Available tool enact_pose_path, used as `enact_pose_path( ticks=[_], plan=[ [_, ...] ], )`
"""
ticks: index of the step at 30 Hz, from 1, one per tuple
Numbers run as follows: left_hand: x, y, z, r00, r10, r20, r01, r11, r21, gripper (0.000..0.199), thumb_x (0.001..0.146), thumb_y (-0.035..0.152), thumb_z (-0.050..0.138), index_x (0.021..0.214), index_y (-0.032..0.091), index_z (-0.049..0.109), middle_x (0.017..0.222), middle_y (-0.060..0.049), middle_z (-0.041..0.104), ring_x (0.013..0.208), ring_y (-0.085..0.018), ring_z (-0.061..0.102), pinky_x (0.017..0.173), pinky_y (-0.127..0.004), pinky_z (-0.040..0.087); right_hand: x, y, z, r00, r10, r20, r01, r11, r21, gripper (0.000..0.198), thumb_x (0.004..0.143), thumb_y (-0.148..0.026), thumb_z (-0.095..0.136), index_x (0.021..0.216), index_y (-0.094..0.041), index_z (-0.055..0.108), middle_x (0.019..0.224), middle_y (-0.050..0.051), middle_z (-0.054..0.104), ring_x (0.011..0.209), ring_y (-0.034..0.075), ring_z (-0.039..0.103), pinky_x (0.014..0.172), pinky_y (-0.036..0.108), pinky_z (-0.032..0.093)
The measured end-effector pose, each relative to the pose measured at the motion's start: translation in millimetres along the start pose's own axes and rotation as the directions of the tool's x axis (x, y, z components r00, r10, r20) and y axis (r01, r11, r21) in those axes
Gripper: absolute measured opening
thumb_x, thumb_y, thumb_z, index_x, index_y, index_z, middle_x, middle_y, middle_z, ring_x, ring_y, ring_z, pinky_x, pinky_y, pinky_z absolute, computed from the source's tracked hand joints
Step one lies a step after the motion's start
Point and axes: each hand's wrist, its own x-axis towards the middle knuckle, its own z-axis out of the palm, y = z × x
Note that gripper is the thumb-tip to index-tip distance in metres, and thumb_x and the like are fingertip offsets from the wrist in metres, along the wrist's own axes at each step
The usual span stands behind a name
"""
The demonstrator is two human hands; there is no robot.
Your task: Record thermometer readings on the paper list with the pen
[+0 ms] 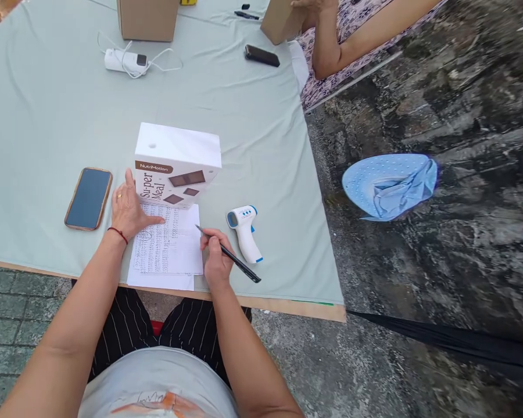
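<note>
My right hand [218, 260] grips a black pen [240, 266], its tip just above the right edge of the written sheets of paper [169, 247]. The sheets lie stacked near the table's front edge, covered in rows of small marks. With fingers spread, my left hand [131, 209] rests at the left side of the sheets, thumb across them. Its fingertips are beside a white box [178, 145] lettered "NutriMotion" and "Super Meal", which stands at the far end of the papers. Right of my right hand lies a white infrared thermometer [245, 235].
A smartphone [88, 198] lies left of my left hand. Farther back are a white device with a cable [125, 61], a cardboard box [148, 20] and a black case [262, 56]. Another person's arm [331, 46] holds a brown box [282, 22]. A blue hat [387, 186] lies off the table's right side.
</note>
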Motion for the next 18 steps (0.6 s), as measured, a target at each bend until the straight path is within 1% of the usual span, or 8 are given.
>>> enact_pose_path(
  ticks=[2, 4, 5, 7, 9, 11, 15, 18],
  plan=[
    [0.1, 0.3, 0.2, 1.0, -0.004, -0.003, 0.004, 1.0, 0.003, 0.161, 0.03, 0.052, 0.097, 0.155, 0.02, 0.002, 0.147, -0.021, 0.042, 0.14, -0.046, 0.034, 0.12, -0.061, 0.014, -5.9, -2.3, 5.2, 0.992, -0.013, 0.124, 0.019, 0.999, -0.047, 0.021, 0.087, -0.038, 0.054, 0.091, -0.024, 0.07, 0.073, 0.0, 0.058, 0.069, 0.016, 0.055, 0.069, 0.032, 0.046],
    [0.3, 0.8, 0.3, 1.0, -0.009, -0.002, 0.009, 1.0, 0.012, 0.162, 0.028, 0.051, 0.097, 0.156, 0.019, 0.001, 0.147, -0.021, 0.042, 0.14, -0.046, 0.034, 0.12, -0.061, 0.014, -8.7, -3.0, 10.6, 0.982, 0.024, 0.189, -0.003, 0.994, -0.107, 0.015, 0.08, -0.034, 0.06, 0.086, -0.024, 0.07, 0.076, 0.001, 0.063, 0.07, 0.016, 0.056, 0.069, 0.032, 0.046],
    [0.3, 1.0, 0.3, 1.0, -0.011, -0.001, 0.011, 1.0, 0.016, 0.163, 0.028, 0.051, 0.097, 0.156, 0.019, 0.001, 0.146, -0.021, 0.042, 0.14, -0.046, 0.034, 0.12, -0.061, 0.014, -9.2, -2.8, 13.3, 0.981, 0.058, 0.184, -0.033, 0.99, -0.137, 0.013, 0.077, -0.032, 0.062, 0.082, -0.023, 0.07, 0.075, 0.0, 0.064, 0.067, 0.015, 0.055, 0.067, 0.032, 0.046],
    [0.3, 1.6, 0.1, 1.0, -0.015, 0.002, 0.015, 1.0, 0.022, 0.164, 0.028, 0.052, 0.097, 0.156, 0.019, 0.001, 0.145, -0.022, 0.043, 0.139, -0.046, 0.035, 0.12, -0.062, 0.014, -9.4, -1.8, 18.3, 0.983, 0.134, 0.124, -0.111, 0.978, -0.175, 0.011, 0.071, -0.031, 0.063, 0.077, -0.023, 0.067, 0.068, -0.001, 0.063, 0.06, 0.014, 0.052, 0.06, 0.03, 0.045],
    [0.1, 1.9, 0.0, 1.0, -0.018, 0.0, 0.018, 1.0, 0.021, 0.164, 0.027, 0.052, 0.097, 0.156, 0.019, 0.001, 0.144, -0.022, 0.044, 0.139, -0.046, 0.035, 0.12, -0.062, 0.014, -9.4, -1.0, 22.2, 0.981, 0.18, 0.065, -0.166, 0.969, -0.184, 0.011, 0.07, -0.032, 0.062, 0.075, -0.023, 0.065, 0.062, -0.003, 0.06, 0.055, 0.013, 0.049, 0.056, 0.028, 0.043],
    [-0.3, 1.9, 0.1, 1.0, -0.021, -0.004, 0.021, 1.0, 0.014, 0.163, 0.027, 0.051, 0.097, 0.156, 0.019, 0.002, 0.144, -0.022, 0.044, 0.139, -0.047, 0.034, 0.12, -0.062, 0.014, -9.8, -1.1, 24.2, 0.983, 0.176, 0.055, -0.162, 0.966, -0.2, 0.011, 0.07, -0.033, 0.061, 0.072, -0.023, 0.064, 0.059, -0.004, 0.058, 0.054, 0.012, 0.048, 0.056, 0.028, 0.042],
    [-1.0, 1.0, 0.6, 1.0, -0.021, -0.003, 0.021, 1.0, 0.015, 0.16, 0.029, 0.053, 0.097, 0.155, 0.019, 0.004, 0.146, -0.021, 0.043, 0.14, -0.047, 0.033, 0.12, -0.061, 0.014, -10.1, -3.0, 23.5, 0.986, 0.131, 0.107, -0.104, 0.968, -0.227, 0.01, 0.072, -0.032, 0.061, 0.069, -0.023, 0.063, 0.058, -0.004, 0.058, 0.055, 0.013, 0.049, 0.058, 0.029, 0.043],
    [-0.8, 1.1, 0.2, 1.0, -0.015, 0.006, 0.015, 1.0, 0.022, 0.159, 0.031, 0.055, 0.096, 0.155, 0.02, 0.004, 0.147, -0.02, 0.042, 0.141, -0.046, 0.032, 0.121, -0.061, 0.013, -9.6, -4.2, 22.6, 0.983, 0.13, 0.133, -0.097, 0.969, -0.228, 0.01, 0.073, -0.033, 0.061, 0.069, -0.024, 0.064, 0.059, -0.004, 0.059, 0.055, 0.013, 0.05, 0.058, 0.029, 0.043]
  ],
)
